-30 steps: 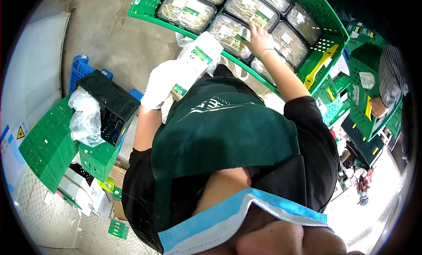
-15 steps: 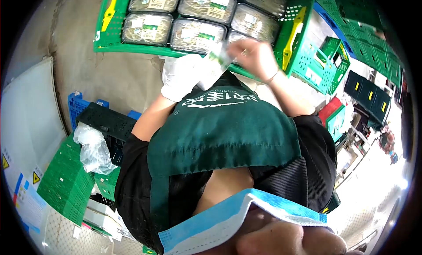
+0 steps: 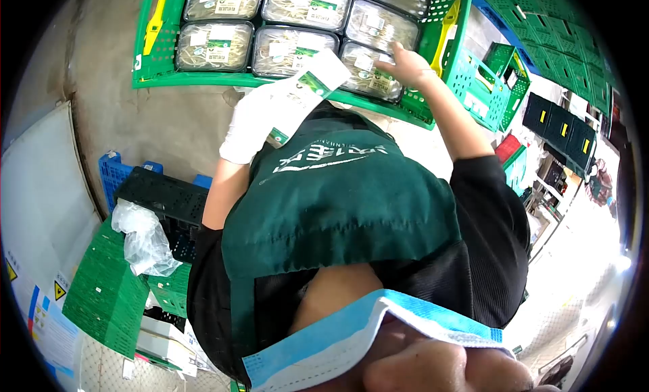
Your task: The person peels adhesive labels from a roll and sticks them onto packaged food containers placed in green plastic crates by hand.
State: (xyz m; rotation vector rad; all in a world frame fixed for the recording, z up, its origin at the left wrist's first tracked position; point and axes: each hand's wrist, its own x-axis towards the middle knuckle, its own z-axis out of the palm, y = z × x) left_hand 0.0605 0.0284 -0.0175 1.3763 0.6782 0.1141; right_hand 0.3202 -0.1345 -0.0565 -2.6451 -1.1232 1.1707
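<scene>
Head view: your gloved left hand (image 3: 251,119) pinches the white label strip (image 3: 312,86), green-printed, its upper end overlapping the view of the green crate's (image 3: 223,79) near rim, its lower end against your dark green apron (image 3: 338,209). Your bare right hand (image 3: 408,66), grip loosely spread with index finger and thumb apart, is at the near-right clear-lidded sprout pack (image 3: 364,85); contact, cannot tell. That pack sits inside the crate, right of another labelled sprout pack (image 3: 284,44), below a yellow crate handle (image 3: 446,37).
</scene>
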